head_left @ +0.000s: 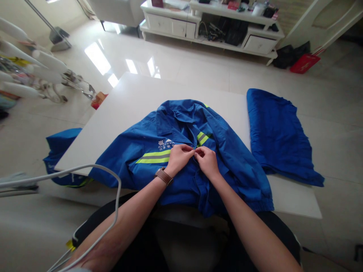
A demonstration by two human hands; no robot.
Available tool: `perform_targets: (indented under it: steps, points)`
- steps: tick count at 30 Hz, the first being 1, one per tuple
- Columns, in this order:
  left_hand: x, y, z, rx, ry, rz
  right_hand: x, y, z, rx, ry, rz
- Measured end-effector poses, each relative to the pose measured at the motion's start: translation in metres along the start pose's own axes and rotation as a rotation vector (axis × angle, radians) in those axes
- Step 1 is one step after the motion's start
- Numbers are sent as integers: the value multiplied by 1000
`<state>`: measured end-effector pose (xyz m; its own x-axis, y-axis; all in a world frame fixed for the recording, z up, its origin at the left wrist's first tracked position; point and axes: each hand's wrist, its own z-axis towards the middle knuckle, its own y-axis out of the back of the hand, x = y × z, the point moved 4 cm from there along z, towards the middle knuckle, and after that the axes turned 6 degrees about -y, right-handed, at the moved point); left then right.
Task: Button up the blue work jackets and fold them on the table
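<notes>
A blue work jacket [181, 128] with yellow-green and grey reflective stripes lies spread on a white table [124, 102], collar toward the far side. White lettering shows on its chest. My left hand [178, 158], with a brown-strapped watch at the wrist, pinches the jacket's front edge at the middle of the chest. Close against it, my right hand [207, 160] also pinches the front opening, fingertips nearly touching the left ones. Whatever small part sits between the fingertips is hidden.
Folded blue cloth [280, 136] lies on the table's right side. Another blue garment [62, 151] hangs at the left edge. A white cable [117, 189] loops over my left forearm. Beyond stands a white cabinet [176, 26]; a red box [304, 63] is on the floor.
</notes>
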<state>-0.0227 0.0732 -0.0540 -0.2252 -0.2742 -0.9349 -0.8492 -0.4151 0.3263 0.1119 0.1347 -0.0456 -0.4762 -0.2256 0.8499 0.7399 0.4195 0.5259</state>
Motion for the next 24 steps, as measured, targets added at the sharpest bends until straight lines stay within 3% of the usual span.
perform_targets:
  steps: [13, 24]
  points:
    - [20, -8, 4, -29, 51, -280, 1, -3, -1, -11, -28, -40]
    - [18, -11, -1, -64, 169, -528, 10, 1, 0, -33, -10, -58]
